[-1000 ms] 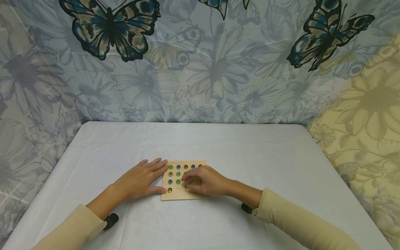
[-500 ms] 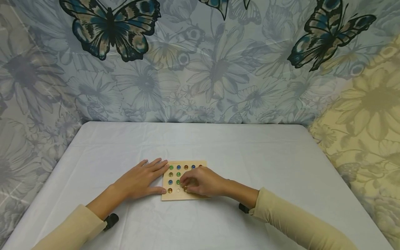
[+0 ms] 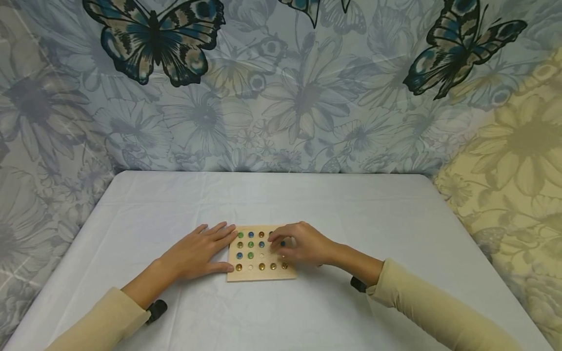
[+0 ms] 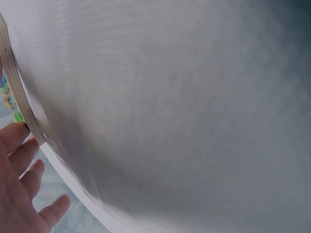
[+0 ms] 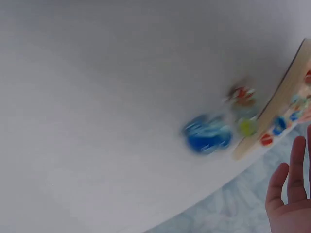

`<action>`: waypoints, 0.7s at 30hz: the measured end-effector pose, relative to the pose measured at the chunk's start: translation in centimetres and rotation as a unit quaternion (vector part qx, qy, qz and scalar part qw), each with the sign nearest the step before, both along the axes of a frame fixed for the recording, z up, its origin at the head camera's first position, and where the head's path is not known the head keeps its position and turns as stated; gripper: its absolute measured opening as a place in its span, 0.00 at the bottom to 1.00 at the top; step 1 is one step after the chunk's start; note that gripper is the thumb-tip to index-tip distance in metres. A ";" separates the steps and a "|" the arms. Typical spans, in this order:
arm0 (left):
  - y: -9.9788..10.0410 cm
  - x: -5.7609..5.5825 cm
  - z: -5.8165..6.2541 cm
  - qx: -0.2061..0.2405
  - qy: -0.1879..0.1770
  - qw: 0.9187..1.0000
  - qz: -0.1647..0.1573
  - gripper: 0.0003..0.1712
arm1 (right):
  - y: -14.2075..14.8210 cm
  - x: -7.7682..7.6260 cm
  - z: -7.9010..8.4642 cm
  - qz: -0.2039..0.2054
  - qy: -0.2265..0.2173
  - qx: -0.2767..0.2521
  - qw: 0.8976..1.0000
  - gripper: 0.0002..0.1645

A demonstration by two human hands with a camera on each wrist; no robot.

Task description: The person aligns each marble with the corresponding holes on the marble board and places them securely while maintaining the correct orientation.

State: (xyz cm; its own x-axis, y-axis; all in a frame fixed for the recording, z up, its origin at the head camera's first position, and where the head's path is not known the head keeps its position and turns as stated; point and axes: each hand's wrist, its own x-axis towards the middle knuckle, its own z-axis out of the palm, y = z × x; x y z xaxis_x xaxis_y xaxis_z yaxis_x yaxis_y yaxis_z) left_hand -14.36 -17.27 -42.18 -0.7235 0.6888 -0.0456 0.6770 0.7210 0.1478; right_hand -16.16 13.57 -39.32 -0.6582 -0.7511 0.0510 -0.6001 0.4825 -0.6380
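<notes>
Many marbles [image 3: 250, 255] are sitting in rows on a board [image 3: 256, 274], which is lying on the bench [image 3: 364, 204] at lower centre of the head view. The left hand [image 3: 197, 251] is resting at its left edge, grip relaxed, fingers spreading. The right hand [image 3: 307, 243] is bending its fingers over the board's right half; whether its grip is pinching anything, I cannot tell. Blurred blue marbles [image 5: 200, 141] are lying right of centre in the right wrist view, near the board.

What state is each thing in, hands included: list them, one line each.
Board: flat on the cloth
Set beads: seated in rows on the board
Loose beads: beside the board, blurred
Left hand: fingers spread, touching the board's edge
Right hand: fingers bent over the board, grip unclear
Cloth: spread, lightly creased
</notes>
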 end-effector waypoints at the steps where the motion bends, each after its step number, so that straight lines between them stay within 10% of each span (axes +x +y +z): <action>1: 0.0 0.0 0.0 0.001 -0.001 1.000 0.000 0.49 | 0.6 -0.1 0.1 -0.006 0.002 0.000 1.000 0.17; 21: 0.0 -0.1 -0.2 0.002 -0.002 1.000 0.001 0.49 | 8.4 0.0 -1.1 -0.068 -0.001 0.022 0.997 0.19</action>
